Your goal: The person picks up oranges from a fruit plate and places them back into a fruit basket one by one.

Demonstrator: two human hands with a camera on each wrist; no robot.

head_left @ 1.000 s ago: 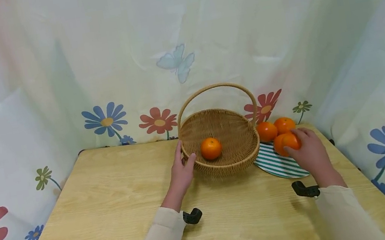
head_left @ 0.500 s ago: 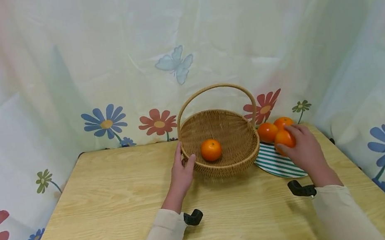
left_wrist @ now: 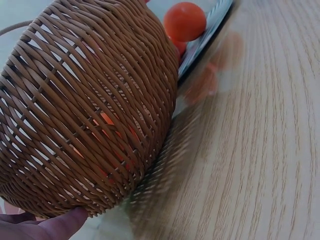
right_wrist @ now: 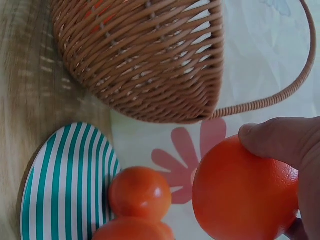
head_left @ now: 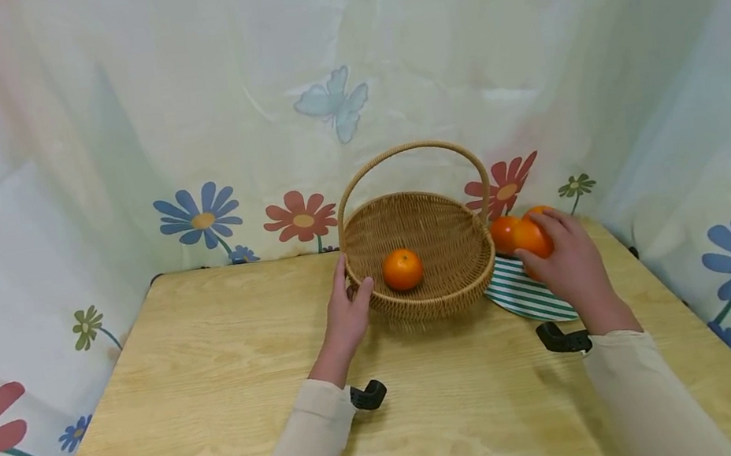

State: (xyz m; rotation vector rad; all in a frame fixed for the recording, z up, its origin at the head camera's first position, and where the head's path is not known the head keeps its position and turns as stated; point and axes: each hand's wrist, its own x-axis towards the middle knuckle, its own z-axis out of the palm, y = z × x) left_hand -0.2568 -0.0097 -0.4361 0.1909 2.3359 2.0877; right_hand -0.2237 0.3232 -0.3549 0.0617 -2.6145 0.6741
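A wicker basket point(head_left: 429, 222) with a tall arched handle stands on the table, one orange point(head_left: 403, 269) inside it. My left hand point(head_left: 346, 317) grips the basket's left rim, the thumb over the edge. To the right, my right hand point(head_left: 574, 263) holds another orange point(right_wrist: 240, 195), thumb on one side and fingers on the other. In the right wrist view that orange is lifted clear of the others. Below it, more oranges point(right_wrist: 140, 194) lie on a plate point(head_left: 527, 298) with green and white stripes, partly hidden by the right hand in the head view.
The wooden table point(head_left: 217, 379) runs to a flowered curtain point(head_left: 231, 106) behind the basket and along both sides. A black wrist camera point(head_left: 368, 396) sits on the left wrist, and a second black camera point(head_left: 562, 339) on the right.
My right hand has raised an orange from the plate and shifted a little left with it. The left hand stays on the basket rim. The head view has tilted slightly downward.
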